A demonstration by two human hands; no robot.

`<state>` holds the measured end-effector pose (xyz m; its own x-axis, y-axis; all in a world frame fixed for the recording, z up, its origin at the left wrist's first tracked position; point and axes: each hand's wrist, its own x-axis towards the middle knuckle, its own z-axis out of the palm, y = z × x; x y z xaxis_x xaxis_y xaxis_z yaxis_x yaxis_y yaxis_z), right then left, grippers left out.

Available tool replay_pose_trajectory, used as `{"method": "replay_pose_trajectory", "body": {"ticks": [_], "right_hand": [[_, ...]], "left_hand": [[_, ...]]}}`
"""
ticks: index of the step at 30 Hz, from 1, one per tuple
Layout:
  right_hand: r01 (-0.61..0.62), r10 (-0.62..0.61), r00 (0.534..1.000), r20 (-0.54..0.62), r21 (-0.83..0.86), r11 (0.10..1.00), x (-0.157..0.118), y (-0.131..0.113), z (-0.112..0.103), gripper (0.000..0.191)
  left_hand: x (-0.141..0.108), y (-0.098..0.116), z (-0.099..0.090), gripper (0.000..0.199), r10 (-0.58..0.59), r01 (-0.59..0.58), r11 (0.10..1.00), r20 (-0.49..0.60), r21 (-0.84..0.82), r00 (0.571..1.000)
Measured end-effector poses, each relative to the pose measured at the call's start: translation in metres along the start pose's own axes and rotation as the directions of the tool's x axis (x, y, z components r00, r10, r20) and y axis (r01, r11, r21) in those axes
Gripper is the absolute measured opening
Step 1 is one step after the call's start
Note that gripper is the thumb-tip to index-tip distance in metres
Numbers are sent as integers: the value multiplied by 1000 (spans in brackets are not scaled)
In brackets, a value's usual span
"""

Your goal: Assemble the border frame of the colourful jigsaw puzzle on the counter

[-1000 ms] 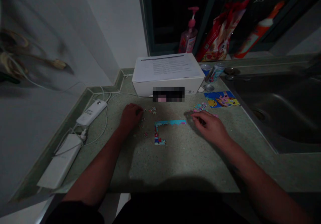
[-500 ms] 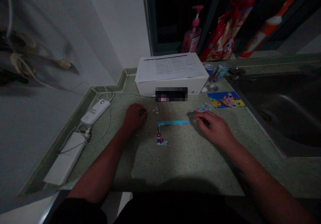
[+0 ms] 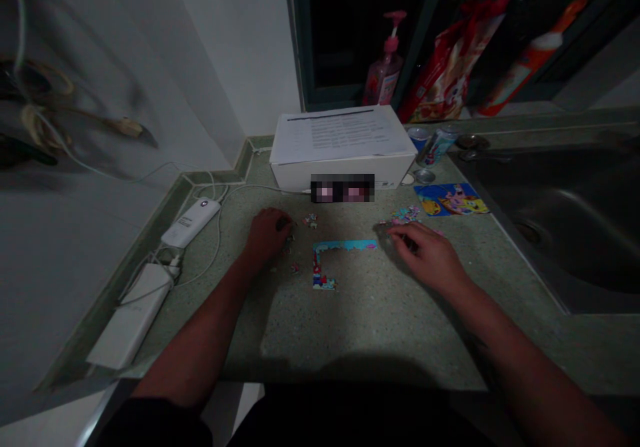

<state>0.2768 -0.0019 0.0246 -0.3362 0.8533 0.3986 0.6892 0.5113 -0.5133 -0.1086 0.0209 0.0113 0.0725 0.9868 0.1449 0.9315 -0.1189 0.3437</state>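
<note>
A partly joined jigsaw puzzle (image 3: 345,244) lies flat on the counter, its blue top row and red left side forming a bracket shape. To its left, my left hand (image 3: 267,233) has its fingers curled down at the counter among a few loose pieces; what is between the fingertips, if anything, is hidden. Right of the joined part, my right hand (image 3: 425,250) pinches what looks like a small puzzle piece (image 3: 389,232). Just behind that hand is a pile of loose puzzle pieces (image 3: 406,215). More loose pieces (image 3: 311,220) lie between the hands.
A white box (image 3: 343,160) with a printed sheet on top stands at the back. A colourful cartoon picture card (image 3: 453,199) lies beside the metal sink (image 3: 590,233). Cans (image 3: 437,145) stand behind the card. White power banks (image 3: 190,222) and cables lie left.
My left hand has shifted very slightly, and a light spot by its fingertips shows less. My right hand and the joined puzzle stay in place.
</note>
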Motion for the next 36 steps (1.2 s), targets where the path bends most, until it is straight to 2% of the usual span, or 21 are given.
{"method": "replay_pose_trajectory", "body": {"ticks": [6, 12, 21, 25, 27, 29, 32, 34, 36], "right_hand": [[-3, 3, 1000, -3, 12, 1000, 0, 0, 1, 22], [-11, 11, 1000, -9, 8, 1000, 0, -1, 1, 23], [-2, 2, 1000, 6, 6, 1000, 0, -2, 0, 22], [-7, 7, 1000, 17, 8, 1000, 1, -2, 1, 22], [-8, 7, 1000, 16, 10, 1000, 1, -1, 1, 23], [-8, 8, 1000, 8, 14, 1000, 1, -2, 2, 23], [1, -1, 1000, 4, 21, 1000, 0, -9, 3, 22], [20, -21, 1000, 12, 30, 999, -2, -18, 5, 21], [46, -47, 999, 16, 51, 998, -4, -31, 9, 21]], "left_hand": [[0, 14, 4, 24, 46, -45, 999, -61, 23, 997], [4, 31, 10, 31, 165, -168, 982, 30, 90, 986], [6, 29, 6, 15, 80, -80, 996, -8, 27, 997], [7, 29, 5, 8, 34, -34, 999, 14, -22, 999], [5, 31, 3, 8, 2, -1, 998, 7, -59, 1000], [2, 37, 0, 15, -24, 18, 992, -45, -124, 999], [-9, 53, -6, 24, -34, 3, 957, -101, -289, 994], [-18, 67, -8, 18, -49, 29, 899, -33, -438, 998], [-26, 82, -9, 14, -96, 111, 818, 55, -565, 994]]}}
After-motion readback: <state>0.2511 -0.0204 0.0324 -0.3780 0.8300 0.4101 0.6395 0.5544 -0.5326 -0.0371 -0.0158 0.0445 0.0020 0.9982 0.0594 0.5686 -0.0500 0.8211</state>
